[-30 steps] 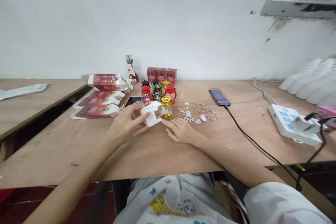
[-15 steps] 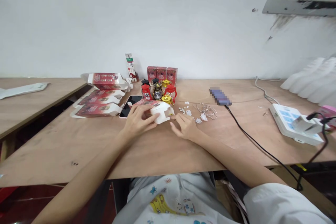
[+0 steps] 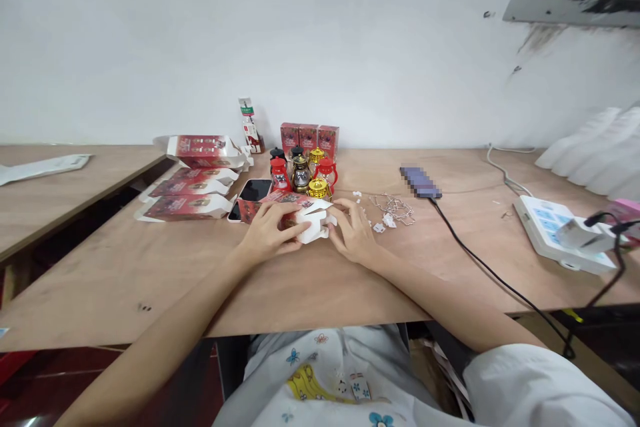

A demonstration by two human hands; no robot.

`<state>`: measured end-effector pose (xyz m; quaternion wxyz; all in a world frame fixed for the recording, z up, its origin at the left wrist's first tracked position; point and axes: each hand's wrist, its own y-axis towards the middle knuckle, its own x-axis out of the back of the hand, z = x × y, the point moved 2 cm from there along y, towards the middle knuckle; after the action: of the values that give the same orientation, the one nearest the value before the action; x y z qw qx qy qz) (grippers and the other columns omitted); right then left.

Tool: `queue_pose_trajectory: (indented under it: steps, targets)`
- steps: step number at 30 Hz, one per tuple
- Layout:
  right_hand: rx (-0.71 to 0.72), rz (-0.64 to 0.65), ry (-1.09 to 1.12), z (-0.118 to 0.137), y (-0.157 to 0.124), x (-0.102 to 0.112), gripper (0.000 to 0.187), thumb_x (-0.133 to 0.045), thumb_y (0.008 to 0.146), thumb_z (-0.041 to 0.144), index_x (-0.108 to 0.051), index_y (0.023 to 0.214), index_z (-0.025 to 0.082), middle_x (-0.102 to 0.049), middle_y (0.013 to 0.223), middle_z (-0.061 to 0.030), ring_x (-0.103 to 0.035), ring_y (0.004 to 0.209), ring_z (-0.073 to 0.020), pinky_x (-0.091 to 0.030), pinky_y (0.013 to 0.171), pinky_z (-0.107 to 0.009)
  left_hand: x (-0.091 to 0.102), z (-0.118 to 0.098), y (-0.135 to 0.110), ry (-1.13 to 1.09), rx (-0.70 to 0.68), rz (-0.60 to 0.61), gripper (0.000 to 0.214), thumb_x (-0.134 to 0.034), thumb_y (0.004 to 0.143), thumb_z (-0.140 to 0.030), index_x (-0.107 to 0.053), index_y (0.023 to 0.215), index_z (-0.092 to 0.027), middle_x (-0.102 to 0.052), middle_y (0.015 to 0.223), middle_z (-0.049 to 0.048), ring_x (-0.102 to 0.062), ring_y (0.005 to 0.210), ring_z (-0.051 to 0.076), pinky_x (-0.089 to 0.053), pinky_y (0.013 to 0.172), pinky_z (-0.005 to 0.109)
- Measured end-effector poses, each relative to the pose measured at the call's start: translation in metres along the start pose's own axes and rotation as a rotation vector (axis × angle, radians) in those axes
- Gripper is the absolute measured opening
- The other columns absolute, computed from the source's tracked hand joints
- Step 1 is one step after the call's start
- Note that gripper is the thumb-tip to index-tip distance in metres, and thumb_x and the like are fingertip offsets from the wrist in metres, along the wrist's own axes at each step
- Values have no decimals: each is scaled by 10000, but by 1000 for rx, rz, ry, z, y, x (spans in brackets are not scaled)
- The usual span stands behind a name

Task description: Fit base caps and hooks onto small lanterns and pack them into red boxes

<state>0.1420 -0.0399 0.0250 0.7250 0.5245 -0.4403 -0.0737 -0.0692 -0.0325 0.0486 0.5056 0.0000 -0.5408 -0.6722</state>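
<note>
A red printed carton (image 3: pixel 300 201) with white end flaps lies on its side between my hands. My left hand (image 3: pixel 270 232) is closed around its left part, thumb on the white end. At the right end, the fingers of my right hand (image 3: pixel 351 230) press against the white flaps. Whatever is inside the carton is hidden. Just behind it stand several miniature lanterns: a red one (image 3: pixel 280 175), a bronze one (image 3: pixel 301 175) and a gold one (image 3: pixel 319 189), with black ones (image 3: pixel 278 155) farther back.
Flattened red cartons (image 3: pixel 189 207) lie at left beside a dark phone (image 3: pixel 257 189). Three closed red boxes (image 3: pixel 308 138) stand by the wall. Thin wire handles (image 3: pixel 395 208) and white bits (image 3: pixel 389 219) lie right of my hands. A cabled phone (image 3: pixel 420 183) and power strip (image 3: pixel 550 230) are farther right.
My right fingers have moved from the carton's open end up onto its flaps, which are now folded inward more. The gold piece at the opening is no longer visible.
</note>
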Motion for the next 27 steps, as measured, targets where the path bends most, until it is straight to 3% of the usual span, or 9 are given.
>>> queue_pose_trajectory:
  steps: [6, 13, 19, 23, 27]
  targets:
    - [59, 43, 177, -4, -2, -7, 332, -445, 895, 183, -449, 1224, 143, -574, 1143, -160, -562, 1068, -242, -494, 891, -402, 0, -4, 2, 48, -5, -6, 304, -627, 761, -358, -573, 1036, -240, -593, 1067, 124, -568, 945, 226, -435, 794, 387]
    - [30, -47, 415, -6, -4, -6, 279, -445, 902, 169, -453, 1179, 196, -653, 1028, -101, -654, 940, -181, -553, 791, -323, 2, -9, 4, 50, 74, -86, 350, -670, 700, -421, -518, 961, -243, -588, 1043, 106, -575, 916, 226, -422, 776, 385]
    - [1, -84, 496, 1, -9, -4, 294, -487, 889, 195, -436, 1179, 199, -653, 1019, -110, -675, 913, -189, -574, 761, -321, 5, -10, 4, -31, 186, -151, 496, -649, 697, -466, -478, 1114, -258, -571, 1039, 95, -569, 882, 228, -412, 747, 396]
    - [69, -82, 550, 7, -6, 3, 268, -469, 894, 192, -456, 1161, 195, -643, 1033, -116, -649, 982, -189, -575, 765, -313, 5, -11, 5, -27, 135, -118, 489, -650, 718, -427, -520, 1161, -265, -571, 1072, 111, -566, 913, 248, -408, 757, 418]
    - [148, 13, 647, 9, 0, 12, 289, -374, 933, 241, -484, 1194, 182, -601, 1135, -139, -602, 1059, -196, -552, 840, -360, 5, -10, 2, -71, 74, -133, 474, -692, 698, -427, -565, 1128, -274, -563, 1090, 111, -566, 946, 252, -440, 777, 440]
